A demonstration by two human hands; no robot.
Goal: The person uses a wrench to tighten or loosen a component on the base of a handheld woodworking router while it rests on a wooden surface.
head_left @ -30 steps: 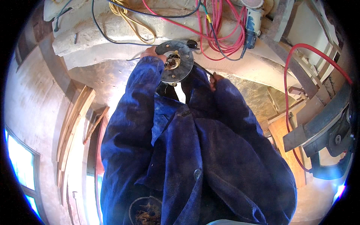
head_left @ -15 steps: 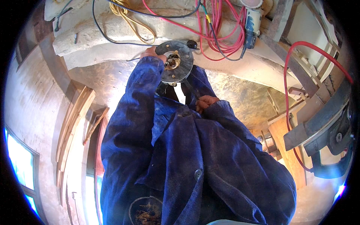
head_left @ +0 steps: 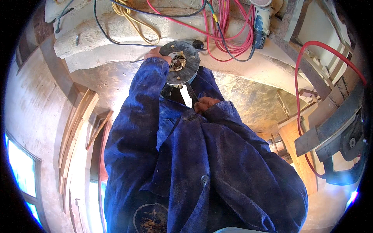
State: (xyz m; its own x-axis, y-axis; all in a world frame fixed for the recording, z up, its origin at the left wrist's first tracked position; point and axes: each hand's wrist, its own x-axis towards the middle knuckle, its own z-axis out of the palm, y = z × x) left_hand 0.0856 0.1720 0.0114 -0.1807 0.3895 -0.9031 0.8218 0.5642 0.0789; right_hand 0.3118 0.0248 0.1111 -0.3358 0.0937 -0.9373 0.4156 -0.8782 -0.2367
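My left hand (head_left: pixel 155 53) grips the left side of a plunge router (head_left: pixel 190 68), fingers wrapped round it. The tool is turned so its round dark base plate faces me, with a centre hole and several pale screw heads. A black knob (head_left: pixel 198 45) sticks out at its upper right. Close to my chest, my right hand (head_left: pixel 206 104) is closed round the lower end of a slim dark bar (head_left: pixel 191 93). That bar runs up to the lower rim of the router. Its held end is hidden by my fingers, and I cannot tell its kind.
Behind the router is a pale, rough workbench (head_left: pixel 112 48) with a coiled yellow cord (head_left: pixel 128 13), coiled red cable (head_left: pixel 233 42) and a grey-blue power tool (head_left: pixel 261 25). A dark saw-like machine (head_left: pixel 338 132) with a red hose (head_left: pixel 298 77) stands at right. Planks (head_left: pixel 77 132) lean at left.
My right hand has moved slightly left, and the dark bar has swung left with it, now steeper. The router and my left hand have barely shifted.
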